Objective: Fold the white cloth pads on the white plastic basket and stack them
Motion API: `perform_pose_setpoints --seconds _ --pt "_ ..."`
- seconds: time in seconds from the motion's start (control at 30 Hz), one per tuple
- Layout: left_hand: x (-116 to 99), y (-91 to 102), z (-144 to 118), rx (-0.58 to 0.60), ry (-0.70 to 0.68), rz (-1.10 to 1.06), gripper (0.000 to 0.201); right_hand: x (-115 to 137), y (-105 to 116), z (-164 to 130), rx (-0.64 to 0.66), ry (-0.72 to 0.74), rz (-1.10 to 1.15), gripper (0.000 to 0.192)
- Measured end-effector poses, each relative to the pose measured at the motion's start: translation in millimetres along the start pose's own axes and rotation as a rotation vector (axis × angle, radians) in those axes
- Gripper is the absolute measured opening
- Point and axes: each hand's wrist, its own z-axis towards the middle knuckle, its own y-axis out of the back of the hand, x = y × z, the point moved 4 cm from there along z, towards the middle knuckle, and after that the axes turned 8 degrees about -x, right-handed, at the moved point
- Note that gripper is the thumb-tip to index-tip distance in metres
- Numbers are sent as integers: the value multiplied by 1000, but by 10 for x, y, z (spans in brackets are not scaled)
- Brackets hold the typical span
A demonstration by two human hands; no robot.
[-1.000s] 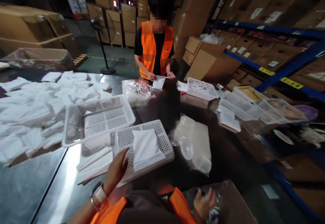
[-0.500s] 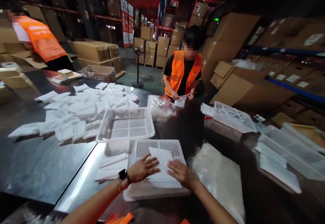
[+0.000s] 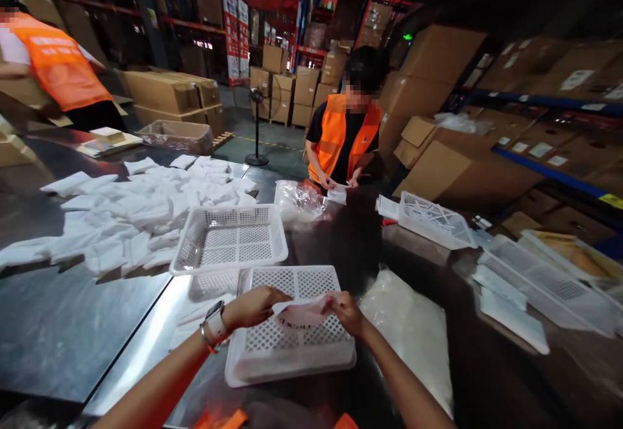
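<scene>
My left hand point(image 3: 260, 307) and my right hand point(image 3: 346, 312) pinch opposite ends of a thin white bag point(image 3: 304, 313), which shows a pinkish tint and some dark print. They hold it raised over an upturned white plastic basket point(image 3: 292, 363), whose perforated base faces up. My left wrist carries a watch. Just beyond stands a second white basket point(image 3: 231, 267), upright. A pile of folded white packets point(image 3: 141, 205) spreads over the table to the left, and more flat white pieces lie partly hidden beside my left forearm.
A large clear bag of white material point(image 3: 409, 331) lies right of the basket. Further right are more white baskets point(image 3: 549, 280). Across the table, a person in an orange vest point(image 3: 335, 137) handles a white piece near a clear plastic bag point(image 3: 302, 202). Another person point(image 3: 63, 59) leans at far left.
My hands lay flat on the white piece over the basket; now their fingers have closed on its ends and lifted it, bending it. The person at far left has shifted, and the view has turned slightly.
</scene>
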Motion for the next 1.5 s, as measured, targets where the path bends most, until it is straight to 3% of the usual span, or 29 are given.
perform_pose_setpoints --seconds 0.07,0.13,0.27,0.4,0.5,0.7,0.8,0.9,0.97,1.07,1.2,1.5 --pt "60 -216 -68 120 -35 65 46 -145 -172 -114 117 66 -20 63" --pt "148 -461 -184 183 -26 178 41 -308 -340 -254 153 132 -75 52" --pt "266 -816 -438 159 -6 280 38 -534 -596 -540 113 269 -186 37" --pt "265 -879 -537 133 -3 285 39 -575 -688 -690 29 333 -356 28" --pt "242 -851 -518 167 8 271 39 -568 -721 -701 62 321 -372 26" --pt "302 -858 -533 211 124 157 47 -627 -721 -669 -60 18 -145 31" --pt "375 -903 -562 76 243 -53 45 -607 -761 -667 -205 -84 -85 41" --pt "458 -936 -573 -259 509 -318 36 -574 -810 -675 -422 -216 -49 56" --pt "461 -962 -569 -484 656 -430 50 -547 -841 -687 -574 -297 -42 64" --pt "379 -979 -524 -673 747 -396 65 -510 -886 -698 -743 -389 -71 68" --pt "282 -952 -476 -777 765 -250 63 -493 -929 -675 -852 -461 -136 67" --pt "398 -999 -520 -800 717 -70 45 -544 -947 -603 -878 -470 -278 75"
